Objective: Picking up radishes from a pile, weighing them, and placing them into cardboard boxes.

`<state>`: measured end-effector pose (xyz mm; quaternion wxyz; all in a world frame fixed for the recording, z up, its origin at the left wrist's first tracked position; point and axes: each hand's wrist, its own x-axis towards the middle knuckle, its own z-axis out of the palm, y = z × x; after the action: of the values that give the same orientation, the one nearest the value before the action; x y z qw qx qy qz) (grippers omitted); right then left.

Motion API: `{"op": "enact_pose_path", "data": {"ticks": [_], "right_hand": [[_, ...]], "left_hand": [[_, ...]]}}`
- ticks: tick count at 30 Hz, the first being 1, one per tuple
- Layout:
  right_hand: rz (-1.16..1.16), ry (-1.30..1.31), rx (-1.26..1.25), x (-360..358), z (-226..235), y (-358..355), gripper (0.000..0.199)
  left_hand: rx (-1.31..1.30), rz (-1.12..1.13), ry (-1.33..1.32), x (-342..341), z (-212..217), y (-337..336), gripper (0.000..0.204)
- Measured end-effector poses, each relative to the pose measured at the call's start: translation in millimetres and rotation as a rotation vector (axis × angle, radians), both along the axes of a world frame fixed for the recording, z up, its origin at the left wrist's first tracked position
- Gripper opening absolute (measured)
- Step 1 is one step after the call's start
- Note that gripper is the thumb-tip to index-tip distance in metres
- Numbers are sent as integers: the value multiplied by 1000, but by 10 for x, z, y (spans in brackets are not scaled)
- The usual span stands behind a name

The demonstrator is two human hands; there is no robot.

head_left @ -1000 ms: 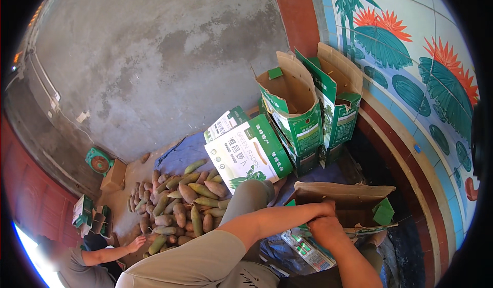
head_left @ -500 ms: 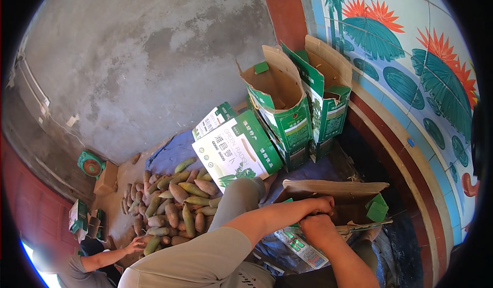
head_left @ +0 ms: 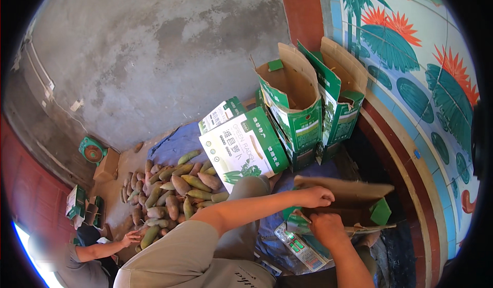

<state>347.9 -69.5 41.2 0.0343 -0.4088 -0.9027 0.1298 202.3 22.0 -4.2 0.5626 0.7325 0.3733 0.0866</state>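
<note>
Down at the lower right of the floor, a brown corrugated cardboard box with green printed panels lay half-assembled, its long axis running left to right and its open flaps turned toward the tiled wall. The left hand was closed over the box's upper flap edge, fingers curled on the cardboard; the right hand gripped the near lower edge, the two hands close together but not touching. Just beyond, two more cartons of the same kind stood upright with their flaps open against the wall, and a closed white-and-green box leaned tilted beside them. On a blue tarp over the rough concrete floor lay a heap of elongated, dusty sweet potatoes, where another person's hand touched one.
</note>
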Motion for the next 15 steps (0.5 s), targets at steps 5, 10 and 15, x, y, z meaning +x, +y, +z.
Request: {"op": "enact_pose_path", "data": {"ticks": [5, 10, 15], "right_hand": [[-22, -38, -113, -14, 10, -51, 22], [-66, -22, -122, 52, 0, -68, 27], [-106, -96, -201, 53, 137, -45, 25]], "left_hand": [[295, 338, -135, -781, 779, -360, 22], [664, 796, -30, -1799, 772, -588, 18], [573, 1086, 296, -2954, -143, -1160, 14]]}}
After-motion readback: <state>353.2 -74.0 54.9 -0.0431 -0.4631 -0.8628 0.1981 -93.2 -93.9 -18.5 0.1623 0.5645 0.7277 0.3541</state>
